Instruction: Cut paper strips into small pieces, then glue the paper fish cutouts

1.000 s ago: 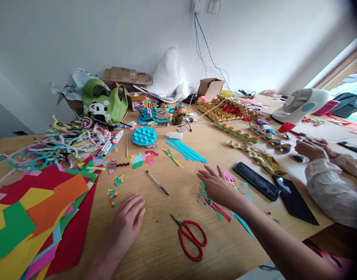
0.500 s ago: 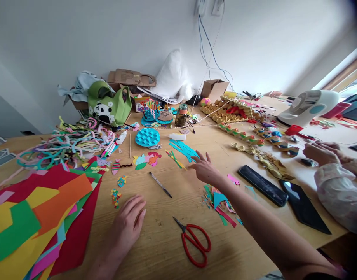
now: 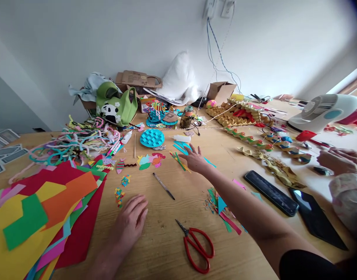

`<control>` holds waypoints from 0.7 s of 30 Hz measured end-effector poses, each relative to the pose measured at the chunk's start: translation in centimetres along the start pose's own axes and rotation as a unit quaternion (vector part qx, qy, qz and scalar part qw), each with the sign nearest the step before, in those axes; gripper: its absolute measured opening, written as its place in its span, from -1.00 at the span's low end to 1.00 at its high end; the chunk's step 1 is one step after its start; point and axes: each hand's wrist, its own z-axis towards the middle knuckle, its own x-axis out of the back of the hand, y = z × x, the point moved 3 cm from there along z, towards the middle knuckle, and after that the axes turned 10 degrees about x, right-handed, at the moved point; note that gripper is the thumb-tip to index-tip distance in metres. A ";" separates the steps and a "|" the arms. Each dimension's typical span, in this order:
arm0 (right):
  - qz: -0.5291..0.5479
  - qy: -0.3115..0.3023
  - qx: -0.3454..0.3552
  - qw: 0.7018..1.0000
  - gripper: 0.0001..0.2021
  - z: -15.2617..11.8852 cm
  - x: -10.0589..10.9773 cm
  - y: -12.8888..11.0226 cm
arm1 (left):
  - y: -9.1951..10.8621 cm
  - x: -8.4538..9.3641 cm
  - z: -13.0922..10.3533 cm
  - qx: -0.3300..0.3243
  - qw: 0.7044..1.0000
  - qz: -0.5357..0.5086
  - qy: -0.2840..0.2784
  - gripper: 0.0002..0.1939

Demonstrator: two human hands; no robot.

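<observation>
My right hand point(image 3: 195, 159) reaches across the table with its fingers spread and nothing in them. It hovers over the blue paper strips point(image 3: 180, 147), hiding part of them, beside the thin green and yellow strips point(image 3: 178, 160). Resting on the wood, my left hand point(image 3: 132, 217) is relaxed and holds nothing. A pen point(image 3: 163, 186) lies between the hands. Red-handled scissors point(image 3: 198, 249) lie nearer to me. Small paper bits point(image 3: 119, 196) sit just beyond my left hand. Fish-shaped colored cutouts point(image 3: 150, 160) and a blue woven paper disc point(image 3: 152, 138) lie farther back.
Colored paper sheets point(image 3: 23, 233) are stacked at left, below a heap of pipe cleaners point(image 3: 82, 138). Paper scraps point(image 3: 222, 206) lie under my right forearm. A phone point(image 3: 270, 192) lies at right, near another person's hands point(image 3: 338, 160). A white fan point(image 3: 324, 111) stands behind.
My right hand has moved forward and left, farther over the blue strips. My left hand stays on the table. The view has turned slightly left.
</observation>
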 end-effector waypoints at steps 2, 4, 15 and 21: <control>-0.001 -0.002 0.000 1.000 -0.40 0.3 -0.1 0.0 | 0.1 0.0 0.0 -0.004 1.000 0.004 -0.006 -0.78; -0.005 -0.003 0.007 1.000 -0.41 0.6 -0.1 0.0 | 0.2 0.1 0.0 -0.005 1.000 0.009 -0.010 -0.77; -0.019 -0.006 0.023 1.000 -0.33 -3.6 -1.1 1.5 | 0.4 0.1 -0.2 0.012 1.000 0.005 -0.021 -0.77; -0.011 -0.003 0.014 1.000 -0.27 -5.1 -1.5 1.9 | 0.8 0.0 -0.1 0.002 1.000 -0.007 -0.022 -0.77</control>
